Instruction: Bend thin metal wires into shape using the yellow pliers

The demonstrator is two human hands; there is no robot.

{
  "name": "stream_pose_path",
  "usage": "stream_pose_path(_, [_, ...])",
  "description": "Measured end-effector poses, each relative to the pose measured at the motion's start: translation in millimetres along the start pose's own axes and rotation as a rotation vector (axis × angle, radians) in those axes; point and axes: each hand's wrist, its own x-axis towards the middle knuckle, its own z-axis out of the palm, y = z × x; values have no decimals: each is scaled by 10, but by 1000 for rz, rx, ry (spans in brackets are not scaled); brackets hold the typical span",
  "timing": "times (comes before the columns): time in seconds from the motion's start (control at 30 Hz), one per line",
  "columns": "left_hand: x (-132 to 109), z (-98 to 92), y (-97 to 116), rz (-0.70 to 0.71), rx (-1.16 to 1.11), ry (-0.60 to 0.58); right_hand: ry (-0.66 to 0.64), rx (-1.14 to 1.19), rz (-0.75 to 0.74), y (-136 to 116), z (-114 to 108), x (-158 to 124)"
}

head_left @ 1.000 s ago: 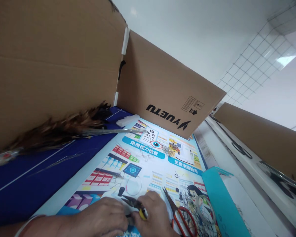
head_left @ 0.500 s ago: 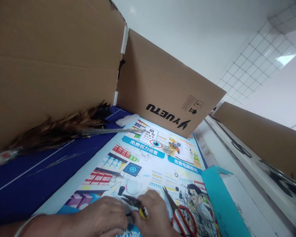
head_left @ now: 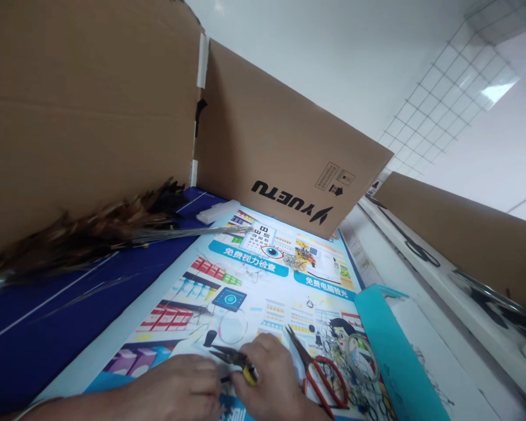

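Note:
My right hand [head_left: 269, 374] is wrapped round a pair of pliers [head_left: 233, 358] with dark jaws and yellow on the handle. The jaws point left, slightly parted, with nothing visible between them. My left hand [head_left: 179, 383] is closed right beside it, its fingertips bent inward near the bottom edge. Whatever those fingers hold is hidden, though something small and dark shows between the two hands. Red-handled scissors [head_left: 322, 374] lie to the right of my right hand, blades pointing away. Past them is a tangle of small metal rings and wire pieces with a round coil [head_left: 363, 358].
A printed poster [head_left: 245, 286] covers the work surface. Brown feathers [head_left: 114, 228] and long thin wires [head_left: 193, 233] lie along the left over blue cloth. Cardboard walls [head_left: 284, 140] rise behind and left. An open turquoise box [head_left: 394, 345] stands right, beside a white ledge.
The view has shifted a little, so the surroundings sit slightly farther left. Both hands keep nearly the same pose, with the pliers still in my right hand.

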Motion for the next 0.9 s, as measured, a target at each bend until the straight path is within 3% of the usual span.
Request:
stream_pose_path(0.13, [-27, -83, -13, -24, 53, 26, -58, -40, 9, 6, 6, -4])
stream_pose_path(0.23, [-48, -183, -186, -151, 59, 105, -67, -45, 14, -6, 0, 2])
stream_pose_path(0.37, [53, -371, -716, -584, -4, 191, -66, -36, 27, -32, -22, 10])
stream_pose_path(0.5, [302, -501, -1421, -817, -112, 255, -64, -39, 19, -27, 10, -10])
stream_pose_path(0.67, [556, -431, -2042, -846, -83, 303, -52, -37, 10, 21, 71, -22])
stream_pose_path(0.77, [600, -348, -2158, -847, -88, 294, -47, -33, 5, 35, 80, -18])
stream_pose_path(0.9, [577, -298, -2142, -861, -129, 284, -38, -38, -13, 28, 77, -19])
